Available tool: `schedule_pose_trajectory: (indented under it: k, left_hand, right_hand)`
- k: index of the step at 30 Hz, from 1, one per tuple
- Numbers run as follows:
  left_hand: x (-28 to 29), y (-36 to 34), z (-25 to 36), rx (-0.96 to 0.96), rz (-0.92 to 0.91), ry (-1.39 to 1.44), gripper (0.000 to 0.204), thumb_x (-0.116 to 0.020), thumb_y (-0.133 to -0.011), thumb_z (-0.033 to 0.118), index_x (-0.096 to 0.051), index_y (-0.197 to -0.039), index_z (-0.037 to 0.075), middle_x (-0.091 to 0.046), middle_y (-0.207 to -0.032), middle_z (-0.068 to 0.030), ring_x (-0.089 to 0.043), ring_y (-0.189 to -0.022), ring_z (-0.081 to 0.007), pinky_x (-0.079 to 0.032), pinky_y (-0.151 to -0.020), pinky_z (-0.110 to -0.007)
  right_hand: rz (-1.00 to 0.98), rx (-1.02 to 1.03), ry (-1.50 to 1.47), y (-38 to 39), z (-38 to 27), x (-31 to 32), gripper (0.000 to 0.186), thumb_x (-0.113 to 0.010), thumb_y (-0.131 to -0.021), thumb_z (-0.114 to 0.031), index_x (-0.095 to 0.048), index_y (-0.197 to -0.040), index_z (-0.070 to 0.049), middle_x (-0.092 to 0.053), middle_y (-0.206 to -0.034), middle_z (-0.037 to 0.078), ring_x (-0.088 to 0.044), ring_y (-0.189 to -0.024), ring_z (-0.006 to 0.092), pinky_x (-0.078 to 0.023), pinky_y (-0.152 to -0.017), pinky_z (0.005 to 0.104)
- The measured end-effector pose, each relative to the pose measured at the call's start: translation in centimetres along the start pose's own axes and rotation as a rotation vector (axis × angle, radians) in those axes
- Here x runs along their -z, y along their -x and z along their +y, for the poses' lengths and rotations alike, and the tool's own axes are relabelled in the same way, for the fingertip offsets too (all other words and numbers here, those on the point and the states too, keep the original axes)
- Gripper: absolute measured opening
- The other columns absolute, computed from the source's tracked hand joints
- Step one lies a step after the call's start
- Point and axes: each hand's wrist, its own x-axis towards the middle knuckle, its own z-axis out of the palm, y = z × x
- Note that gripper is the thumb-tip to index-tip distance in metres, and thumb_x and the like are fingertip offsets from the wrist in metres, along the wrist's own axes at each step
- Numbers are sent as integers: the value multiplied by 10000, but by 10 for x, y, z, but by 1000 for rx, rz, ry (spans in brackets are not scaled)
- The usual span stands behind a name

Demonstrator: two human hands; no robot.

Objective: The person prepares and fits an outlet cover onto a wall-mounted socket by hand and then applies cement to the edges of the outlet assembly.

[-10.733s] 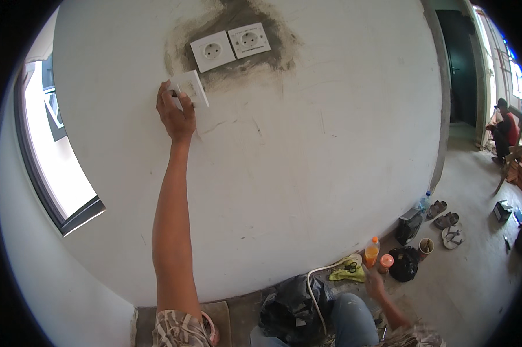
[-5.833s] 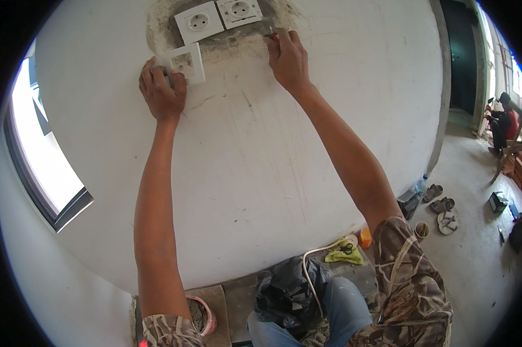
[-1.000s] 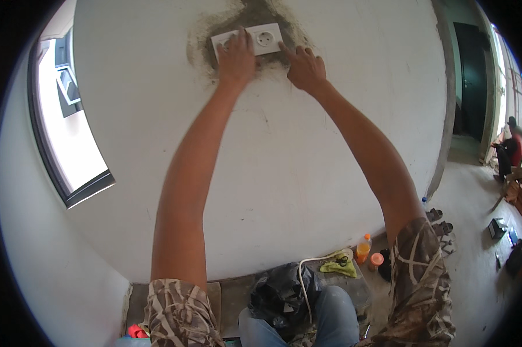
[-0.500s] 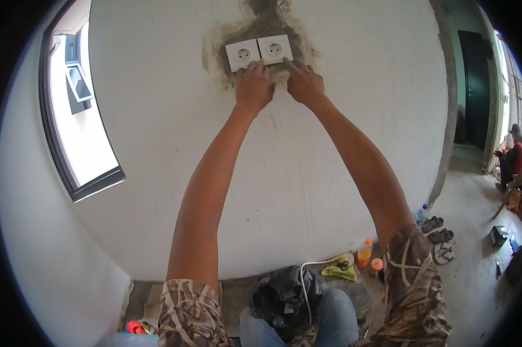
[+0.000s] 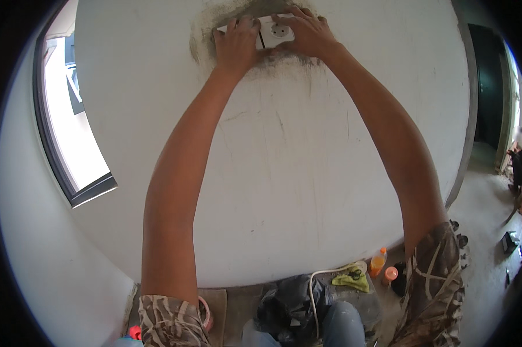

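Note:
My left hand (image 5: 236, 43) covers most of the left white socket, its fingers bent over the face and upper part of the plate. Beside it, my right hand (image 5: 309, 36) grips the right socket (image 5: 278, 32), with the thumb at the face and the fingers arched over the top edge. The two plates sit side by side, parted by a thin dark gap, in a grey, rough patch of plaster (image 5: 304, 65) on the white wall (image 5: 290, 168).
A window (image 5: 70, 139) is at left. Below lie a black bag (image 5: 281, 306), white cable, yellow cloth (image 5: 350, 280), orange bottle (image 5: 378, 261), pink-lidded container (image 5: 390, 274) and a bucket. At right are a dark door (image 5: 486, 81), footwear and a seated person (image 5: 520, 156).
The loose white frame held earlier in my left hand now appears fitted. Since half a second ago both hands have risen onto the plates, the right one from the lower corner to the top edge.

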Motion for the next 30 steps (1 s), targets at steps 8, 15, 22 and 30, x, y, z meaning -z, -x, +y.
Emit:
schedule_pose_trajectory:
  k: [8, 15, 22, 30]
  left_hand:
    - [-7, 11, -38, 141, -79, 134, 827, -763, -835, 494, -443, -1494, 109, -376, -1574, -117, -404, -1421, -337, -417, -1088, -571]
    - [4, 45, -63, 180, -109, 112, 777, -770, -843, 439, -470, -1471, 95, -377, -1577, -110, -401, -1412, -337, -412, -1070, -571]
    - [15, 38, -57, 210, -126, 166, 739, -785, -824, 442, -537, -1432, 103, -438, -1520, -120, -471, -1336, -349, -495, -979, -529]
    - [11, 31, -48, 248, -155, 161, 751, -798, -812, 432, -528, -1442, 124, -445, -1506, -106, -458, -1340, -354, -480, -980, -557]
  right_hand:
    - [-170, -61, 202, -18, -13, 3, 894, -772, -802, -551, -352, -1560, -329, -367, -1578, 82, -373, -1450, 302, -403, -1084, 587]
    - [-183, -151, 178, -20, -40, 15, 966, -808, -752, -566, -332, -1564, -348, -377, -1548, 104, -361, -1448, 326, -394, -1086, 622]
    - [-45, 22, 115, -16, -14, -9, 955, -839, -721, -553, -387, -1539, -355, -379, -1555, 78, -385, -1435, 293, -377, -1094, 615]
    - [-56, -117, 108, -17, -28, -5, 943, -866, -697, -504, -429, -1518, -351, -416, -1524, 60, -383, -1437, 274, -352, -1121, 618]
